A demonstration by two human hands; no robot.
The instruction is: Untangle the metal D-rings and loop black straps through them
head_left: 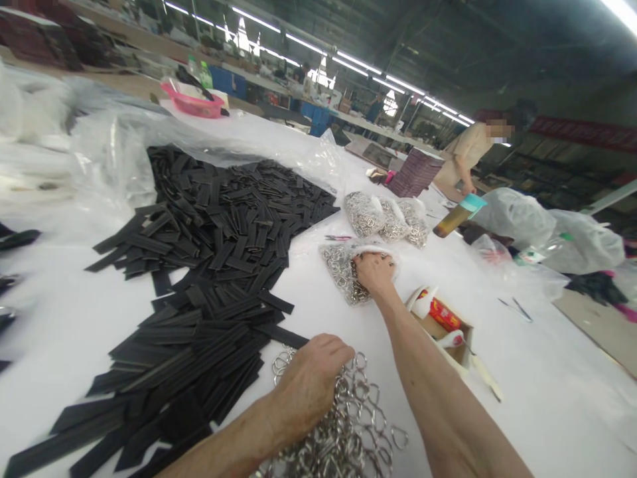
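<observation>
My left hand [318, 372] is closed, fingers curled down and mostly hidden, over a loose pile of silver metal D-rings [361, 401]. The end of a black strip [283, 336] reaches up to its knuckles; I cannot tell whether the hand holds it. Farther forward, my right hand [375, 271] is inside an opened clear plastic bag [343, 271] of the same rings, its fingers curled in among them. A large heap of flat black strips [219, 232] spreads to the left of both hands.
Behind the opened bag stand several filled ring bags [365, 214]. At right are a small carton [440, 328] with a red packet, a bottle with a blue lid [458, 216] and tweezers [517, 309]. A pink basket [194, 103] sits far left; a person [468, 153] works beyond stacked maroon pieces [415, 172].
</observation>
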